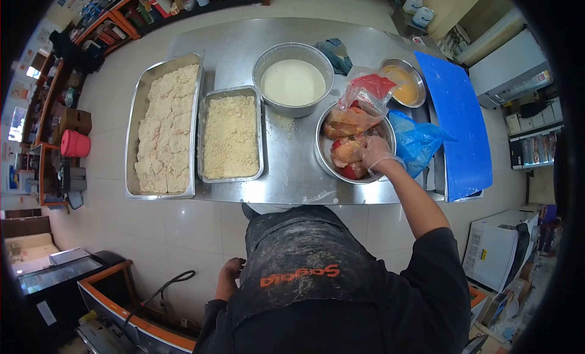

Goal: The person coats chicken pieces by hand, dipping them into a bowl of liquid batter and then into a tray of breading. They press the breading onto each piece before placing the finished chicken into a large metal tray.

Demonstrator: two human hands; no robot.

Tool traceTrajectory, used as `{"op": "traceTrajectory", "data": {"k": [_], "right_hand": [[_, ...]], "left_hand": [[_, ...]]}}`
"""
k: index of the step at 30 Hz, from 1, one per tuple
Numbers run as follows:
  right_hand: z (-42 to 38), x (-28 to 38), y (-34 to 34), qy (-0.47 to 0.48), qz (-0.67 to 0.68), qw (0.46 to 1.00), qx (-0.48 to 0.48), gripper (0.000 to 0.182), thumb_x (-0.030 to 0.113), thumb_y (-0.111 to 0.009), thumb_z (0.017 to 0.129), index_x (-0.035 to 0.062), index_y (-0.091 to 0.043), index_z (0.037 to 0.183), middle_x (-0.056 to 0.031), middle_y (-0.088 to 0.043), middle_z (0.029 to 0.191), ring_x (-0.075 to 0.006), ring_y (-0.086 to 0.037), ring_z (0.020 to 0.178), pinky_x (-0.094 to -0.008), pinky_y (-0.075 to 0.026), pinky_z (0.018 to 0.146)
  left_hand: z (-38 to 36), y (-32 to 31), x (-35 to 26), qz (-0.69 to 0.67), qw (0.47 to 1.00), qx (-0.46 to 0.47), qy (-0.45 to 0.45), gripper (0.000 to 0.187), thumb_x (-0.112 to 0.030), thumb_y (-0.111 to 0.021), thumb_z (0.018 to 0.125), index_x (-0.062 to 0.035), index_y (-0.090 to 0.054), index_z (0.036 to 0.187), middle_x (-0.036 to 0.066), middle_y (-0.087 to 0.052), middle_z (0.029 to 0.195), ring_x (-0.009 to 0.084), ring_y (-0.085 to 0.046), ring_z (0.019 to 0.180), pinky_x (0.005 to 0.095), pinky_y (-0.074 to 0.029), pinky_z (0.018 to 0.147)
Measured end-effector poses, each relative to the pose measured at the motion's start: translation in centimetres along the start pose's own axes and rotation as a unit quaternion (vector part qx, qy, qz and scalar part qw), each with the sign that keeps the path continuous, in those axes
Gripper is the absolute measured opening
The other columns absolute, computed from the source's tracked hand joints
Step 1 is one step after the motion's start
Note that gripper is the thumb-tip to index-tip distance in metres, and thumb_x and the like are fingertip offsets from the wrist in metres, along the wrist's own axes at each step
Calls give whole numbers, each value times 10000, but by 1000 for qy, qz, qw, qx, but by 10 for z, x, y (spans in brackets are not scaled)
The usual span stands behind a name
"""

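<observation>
My right hand (379, 156), in a clear plastic glove, reaches into a round metal bowl (320, 152) at the table's front edge. Its fingers close around a piece of raw meat (346, 152) that looks like chicken; the fingertips are partly hidden. More meat pieces (339, 123) lie in the bowl, and a clear bag with red print (372, 93) rests over its back rim. A blue plastic bag (417, 141) sits right of the bowl. Down beside the dark, flour-dusted apron hangs my left hand (230, 270), away from the table, its fingers mostly hidden.
On the steel table (228, 46) stand a long tray of pale coated pieces (167, 125), a smaller tray of crumbs (231, 138), a pot of white liquid (294, 81) and a bowl of orange liquid (403, 84). A dark cloth (335, 54) and blue board (458, 122) lie there too.
</observation>
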State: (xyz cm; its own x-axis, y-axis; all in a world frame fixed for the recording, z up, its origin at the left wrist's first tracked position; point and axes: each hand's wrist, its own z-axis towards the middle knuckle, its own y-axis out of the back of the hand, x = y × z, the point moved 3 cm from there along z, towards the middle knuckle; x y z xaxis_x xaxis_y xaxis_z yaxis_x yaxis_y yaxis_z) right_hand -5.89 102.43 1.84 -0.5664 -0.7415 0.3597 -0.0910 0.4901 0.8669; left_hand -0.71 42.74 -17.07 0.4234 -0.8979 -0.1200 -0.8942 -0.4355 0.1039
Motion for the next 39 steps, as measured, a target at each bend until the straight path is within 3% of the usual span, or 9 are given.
{"op": "traceTrajectory", "data": {"k": [11,14,16,20,25,31,34,36,39], "right_hand": [[-54,125,121,171,4,985,-18,125,125,-604,771,4,-629,789,-206,-609,720,-347,-608,677,-410,-479,657],[-27,154,155,236,-18,966,-100,159,146,-580,798,-3,-631,816,-176,-603,683,-332,-598,654,-403,-475,657],[-4,188,170,283,-142,939,-136,195,176,-561,825,-6,-631,829,-178,-619,720,-313,-608,694,-393,-475,688],[86,229,120,193,39,980,-32,278,264,-572,833,-9,-625,837,-222,-625,804,-331,-609,787,-394,-469,742],[223,194,22,84,-72,993,-37,355,312,-616,790,-12,-676,921,-259,-642,943,-378,-633,897,-413,-484,813],[221,176,6,-48,-142,988,-42,425,384,-669,728,0,-694,908,-261,-641,984,-371,-624,983,-402,-485,847],[222,179,10,-27,-148,987,-49,430,392,-678,717,-2,-699,886,-246,-657,930,-355,-648,899,-393,-497,789],[219,185,28,72,-111,991,2,418,405,-682,719,14,-703,868,-228,-664,879,-347,-651,825,-388,-497,741],[213,189,45,108,-23,992,-57,345,372,-665,751,42,-706,846,-195,-669,802,-339,-643,733,-387,-489,682]], "left_hand": [[19,-6,40,-44,999,17,-13,359,-248,-489,882,-64,-569,1179,113,-630,1064,230,-598,869,377,-489,740],[22,-4,49,-58,997,51,-19,348,-224,-485,883,-45,-568,1170,122,-636,1042,236,-607,868,373,-496,740],[17,2,47,-55,995,72,-49,352,-212,-471,891,-34,-550,1185,130,-640,1025,239,-616,840,366,-500,718],[40,15,73,-58,994,65,-67,361,-193,-435,909,-25,-511,1219,140,-648,994,237,-625,768,358,-491,628],[28,47,81,-316,947,13,64,352,-187,-422,910,-70,-507,1231,127,-653,989,215,-613,715,357,-447,554],[11,71,98,-299,949,6,98,360,-178,-417,909,-97,-507,1248,88,-645,974,172,-555,624,326,-425,540],[7,73,110,-297,946,24,129,369,-181,-410,914,-96,-499,1262,72,-639,962,158,-536,612,315,-414,533],[2,76,115,-287,950,26,124,372,-188,-405,919,-93,-495,1267,67,-639,958,157,-536,612,311,-404,524],[3,81,121,-294,947,27,130,372,-195,-397,924,-92,-494,1269,61,-637,949,154,-536,616,308,-393,517]]}}
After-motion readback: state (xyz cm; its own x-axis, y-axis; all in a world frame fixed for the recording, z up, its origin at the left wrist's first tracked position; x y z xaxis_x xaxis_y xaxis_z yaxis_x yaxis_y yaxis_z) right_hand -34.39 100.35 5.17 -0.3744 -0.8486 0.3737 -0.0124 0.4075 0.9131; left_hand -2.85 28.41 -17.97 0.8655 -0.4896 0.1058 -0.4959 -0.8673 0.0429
